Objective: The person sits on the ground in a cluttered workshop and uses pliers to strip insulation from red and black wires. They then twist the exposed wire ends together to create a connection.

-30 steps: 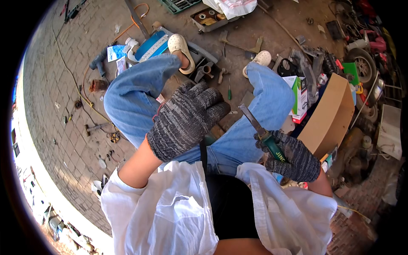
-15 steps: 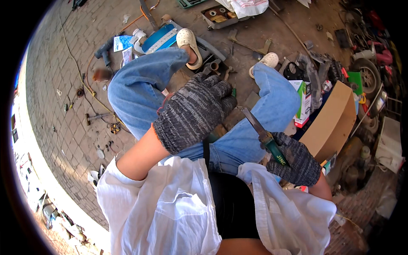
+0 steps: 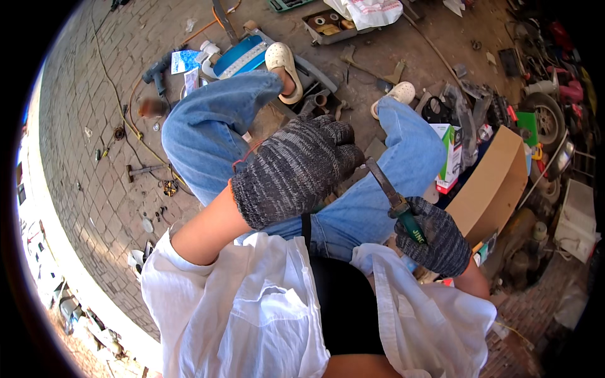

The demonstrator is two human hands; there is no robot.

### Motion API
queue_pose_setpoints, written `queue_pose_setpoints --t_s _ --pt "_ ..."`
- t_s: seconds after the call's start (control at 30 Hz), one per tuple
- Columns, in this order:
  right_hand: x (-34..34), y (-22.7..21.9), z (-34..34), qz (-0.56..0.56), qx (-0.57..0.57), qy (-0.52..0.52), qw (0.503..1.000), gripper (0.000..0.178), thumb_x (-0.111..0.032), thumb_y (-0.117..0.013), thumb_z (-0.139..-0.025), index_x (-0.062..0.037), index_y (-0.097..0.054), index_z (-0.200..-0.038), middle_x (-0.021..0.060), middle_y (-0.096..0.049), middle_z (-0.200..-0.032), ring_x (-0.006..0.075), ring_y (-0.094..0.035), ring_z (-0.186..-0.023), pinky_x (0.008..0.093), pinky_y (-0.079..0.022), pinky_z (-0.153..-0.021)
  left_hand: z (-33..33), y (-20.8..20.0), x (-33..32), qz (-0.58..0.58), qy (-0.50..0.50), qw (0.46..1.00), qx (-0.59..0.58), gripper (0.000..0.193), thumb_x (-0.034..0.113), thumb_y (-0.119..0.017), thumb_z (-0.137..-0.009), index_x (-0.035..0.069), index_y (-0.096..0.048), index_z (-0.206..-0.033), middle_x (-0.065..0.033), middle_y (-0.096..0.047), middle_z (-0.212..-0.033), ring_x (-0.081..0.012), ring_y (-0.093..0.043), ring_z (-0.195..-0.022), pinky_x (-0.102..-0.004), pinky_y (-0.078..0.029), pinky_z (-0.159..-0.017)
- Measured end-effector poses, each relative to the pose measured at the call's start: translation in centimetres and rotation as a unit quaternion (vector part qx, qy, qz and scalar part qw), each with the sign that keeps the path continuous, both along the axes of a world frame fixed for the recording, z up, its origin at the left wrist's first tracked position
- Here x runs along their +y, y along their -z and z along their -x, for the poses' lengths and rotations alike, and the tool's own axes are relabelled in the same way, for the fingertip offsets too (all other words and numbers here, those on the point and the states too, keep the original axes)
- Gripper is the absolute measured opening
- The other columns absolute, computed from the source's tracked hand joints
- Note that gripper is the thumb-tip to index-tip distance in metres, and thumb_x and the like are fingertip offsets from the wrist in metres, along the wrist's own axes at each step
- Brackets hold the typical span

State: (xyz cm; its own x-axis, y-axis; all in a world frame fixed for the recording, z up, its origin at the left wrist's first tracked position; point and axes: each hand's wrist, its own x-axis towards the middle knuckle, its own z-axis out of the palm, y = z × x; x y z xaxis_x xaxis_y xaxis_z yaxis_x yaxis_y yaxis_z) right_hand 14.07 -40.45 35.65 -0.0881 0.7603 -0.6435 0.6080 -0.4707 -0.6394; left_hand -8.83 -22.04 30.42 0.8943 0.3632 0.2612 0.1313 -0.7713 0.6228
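My left hand (image 3: 299,167), in a dark grey knit glove, is held over my lap with its back toward me and its fingers curled in. What those fingers hold, if anything, is hidden beneath the glove. My right hand (image 3: 435,236), gloved the same way, is closed around a hand tool (image 3: 411,225) with a green handle and a long, narrow grey metal end; its exact kind is unclear. The metal end points up and left, its tip close beside the left glove's fingers. A thin red wire (image 3: 247,154) shows by the left wrist.
Beyond my feet are a blue-and-grey machine part (image 3: 242,58) and a grey metal tray (image 3: 334,28) of small parts. To the left lie a power drill (image 3: 156,72) and cables (image 3: 135,132). An open cardboard box (image 3: 488,179) and a wheel (image 3: 547,118) stand right.
My left hand has shifted slightly to the right, bringing its fingers closer to the tool's tip. The tool has tilted a little more upright in my right hand.
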Motion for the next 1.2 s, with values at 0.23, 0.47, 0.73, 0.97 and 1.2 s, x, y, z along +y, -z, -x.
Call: queue_pose_setpoints --t_s 0.23,0.47,0.73,0.97,1.2 --pt "-1.0 0.0 0.3 -0.149 -0.107 -0.022 0.983 0.049 -0.026 -0.073 -0.075 -0.0007 -0.058 -0.115 0.0228 -0.06 -0.105 0.0366 -0.063 -0.088 0.0414 -0.051 -0.079 0.0 -0.7 -0.6 0.226 0.009 0.973 -0.042 0.026 0.021 -0.062 -0.09 0.001 -0.066 -0.106 -0.0161 -0.063 -0.101 -0.0311 -0.063 -0.093 -0.0388 -0.05 -0.082" --pt "-0.9 -1.2 -0.1 -0.142 -0.085 -0.028 0.986 0.038 -0.025 -0.074 -0.074 -0.0007 -0.066 -0.101 0.0218 -0.057 -0.115 0.036 -0.061 -0.098 0.0415 -0.05 -0.085 -0.7 -2.5 -0.6 0.456 0.06 0.887 -0.034 0.026 0.02 -0.061 -0.091 -0.001 -0.065 -0.105 -0.0157 -0.065 -0.095 -0.0297 -0.064 -0.09 -0.0367 -0.05 -0.08" --pt "-0.6 -0.2 -0.9 -0.162 0.012 -0.06 0.985 0.062 -0.027 -0.074 -0.076 0.0011 -0.049 -0.125 0.0204 -0.058 -0.112 0.0348 -0.061 -0.1 0.0393 -0.049 -0.087 -0.7 -1.6 -1.5 0.283 0.014 0.958 -0.045 0.021 0.015 -0.062 -0.087 -0.002 -0.066 -0.099 -0.0168 -0.063 -0.093 -0.0326 -0.062 -0.088 -0.0385 -0.05 -0.078" --pt "-0.9 -0.7 -0.2 -0.077 0.014 0.024 0.997 0.052 -0.025 -0.073 -0.077 0.0012 -0.055 -0.118 0.0212 -0.055 -0.116 0.0347 -0.06 -0.102 0.0388 -0.049 -0.087 -1.1 -1.8 -1.2 0.273 0.016 0.961 -0.047 0.018 0.014 -0.062 -0.088 -0.001 -0.067 -0.095 -0.0162 -0.063 -0.093 -0.031 -0.062 -0.088 -0.0381 -0.05 -0.078" --pt "-0.5 -0.7 0.2 -0.14 -0.065 -0.05 0.987 0.046 -0.026 -0.069 -0.081 0.0009 -0.058 -0.116 0.0226 -0.052 -0.121 0.037 -0.058 -0.104 0.041 -0.047 -0.092 -1.2 -1.4 -1.4 0.285 -0.009 0.958 -0.024 0.018 0.015 -0.062 -0.088 -0.001 -0.068 -0.094 -0.0147 -0.065 -0.09 -0.0292 -0.063 -0.086 -0.0372 -0.05 -0.077"
